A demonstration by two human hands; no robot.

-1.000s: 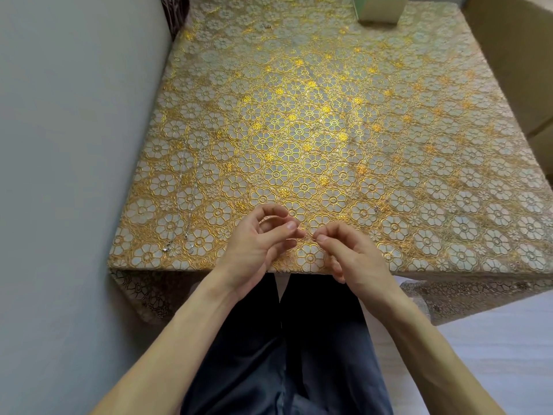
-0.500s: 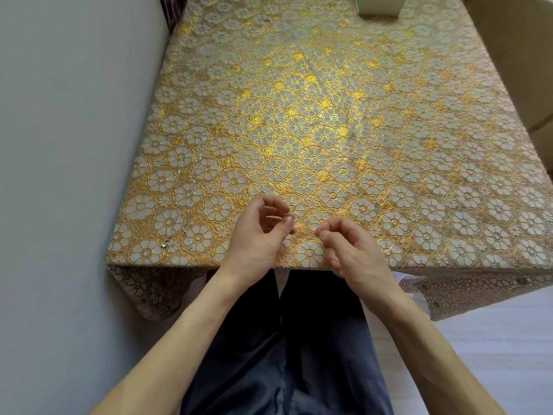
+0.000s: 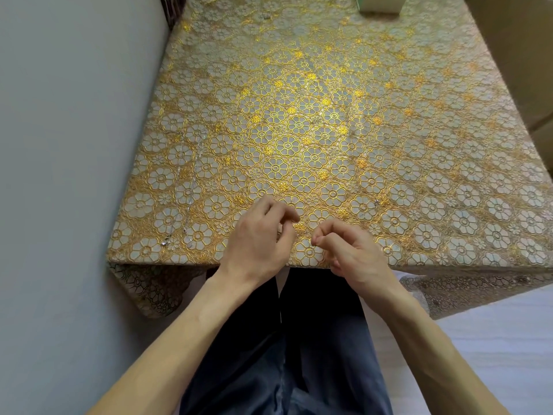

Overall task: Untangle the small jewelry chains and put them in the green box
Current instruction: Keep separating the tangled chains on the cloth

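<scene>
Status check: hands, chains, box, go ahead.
Both hands at near table edge, fingers pinched, chain between them too fine to see. Loose silver chains lying left. Green box at far edge, path clear.

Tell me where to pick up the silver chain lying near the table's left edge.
Pinch the silver chain at its near end, by the small pendants close to the front edge, coming from above with the left hand. It lies flat and stretched out lengthwise, so a fingertip pinch suits it.
</scene>
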